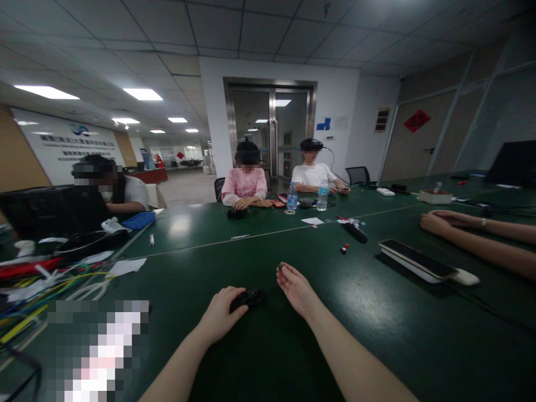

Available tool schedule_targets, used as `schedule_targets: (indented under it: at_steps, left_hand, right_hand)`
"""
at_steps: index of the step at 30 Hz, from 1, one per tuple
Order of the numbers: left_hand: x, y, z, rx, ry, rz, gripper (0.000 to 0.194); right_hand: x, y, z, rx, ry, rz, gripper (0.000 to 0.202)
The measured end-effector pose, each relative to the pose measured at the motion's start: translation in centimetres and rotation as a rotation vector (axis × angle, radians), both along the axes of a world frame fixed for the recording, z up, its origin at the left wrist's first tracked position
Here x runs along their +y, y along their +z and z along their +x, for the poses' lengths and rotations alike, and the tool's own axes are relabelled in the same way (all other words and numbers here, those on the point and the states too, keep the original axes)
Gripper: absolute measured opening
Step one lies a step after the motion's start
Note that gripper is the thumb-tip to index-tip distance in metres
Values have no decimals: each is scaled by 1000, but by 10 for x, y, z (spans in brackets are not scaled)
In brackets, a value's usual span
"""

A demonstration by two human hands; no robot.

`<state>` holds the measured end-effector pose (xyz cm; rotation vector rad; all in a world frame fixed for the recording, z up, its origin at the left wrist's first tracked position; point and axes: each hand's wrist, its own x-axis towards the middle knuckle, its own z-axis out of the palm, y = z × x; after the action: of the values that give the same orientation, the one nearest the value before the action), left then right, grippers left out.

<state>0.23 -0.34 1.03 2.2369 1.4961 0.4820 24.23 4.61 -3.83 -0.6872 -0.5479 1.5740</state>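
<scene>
My left hand (221, 315) is closed around one end of a small black object (252, 298) lying on the green tabletop. Its far end sticks out past my fingers and shows small raised details; what kind of thing it is I cannot make out. To the right and a little higher, my right hand (297, 290) pinches a small dark round piece (280, 268) between thumb and fingertips, above the table. The two hands are apart, and the piece does not touch the black object.
Beyond my hands lie a tiny red and black item (344, 249) and a long black object (355, 231). A phone on a white block (419, 261) is at right, near another person's hands (439, 220). Cables (62, 298) crowd the left; water bottles (322, 196) stand farther back.
</scene>
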Motion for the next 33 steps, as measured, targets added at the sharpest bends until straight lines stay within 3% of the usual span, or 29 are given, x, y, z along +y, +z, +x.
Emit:
schedule_targets:
  at_steps: [9,33]
  left_hand:
    - [3,-6,-1,-15,-28,43,45]
    - [-1,2,2,1,-12,2,46]
  right_hand:
    - [-1,1,0,-13,-8,-3,30]
    - [-1,4,1,-43,-9,-8,29]
